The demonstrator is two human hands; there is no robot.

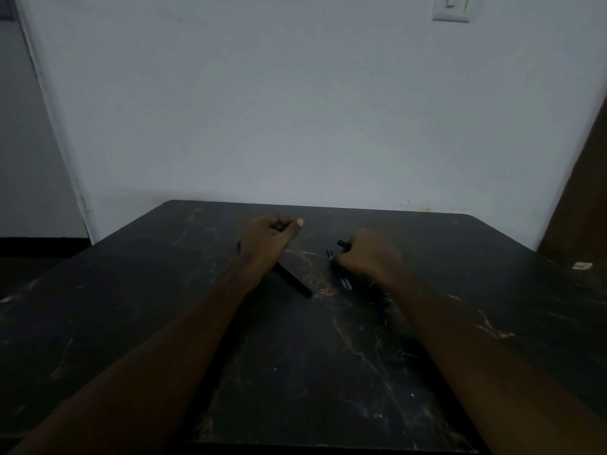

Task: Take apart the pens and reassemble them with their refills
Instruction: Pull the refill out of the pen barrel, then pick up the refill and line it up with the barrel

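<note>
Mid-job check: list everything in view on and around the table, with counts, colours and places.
table: one, black with pale veins, fills the lower frame
pen: one, dark, lying diagonally on the table, partly under the left forearm
refills: apparently two, blue, thin, on the table, running under the right grip
pen part: one, black, short, sticking out of the right grip
small object: one, white, on the table's right side, too small to identify
wall switch: one, white, on the wall, top right
left grip: person's hand, fingers curled, contents not visible
right grip: person's hand, holds the pen part
</note>
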